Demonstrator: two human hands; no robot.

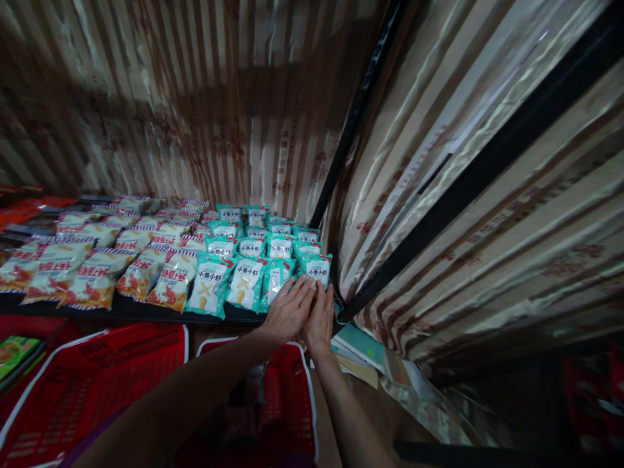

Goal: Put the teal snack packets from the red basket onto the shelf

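Teal-and-white snack bags (246, 284) stand in rows at the right end of a dark shelf (170, 314). Both of my hands are on the front bag at the right corner (314, 265), close together. My left hand (290, 307) lies over its lower left part, fingers stretched out. Beside it, my right hand (320, 318) rests against the bag's lower right part with its fingers extended upward. The bag stands upright, its lower part hidden behind my fingers. Left of the teal bags are white-and-orange snack bags (95, 276), also in rows.
Two red baskets, one at the left (112, 370) and one under my arms (292, 390), stand below the shelf front. A black post (361, 292) rises beside the shelf's right end. Striped curtains (195, 97) hang behind. Papers and folders (363, 344) lie lower right.
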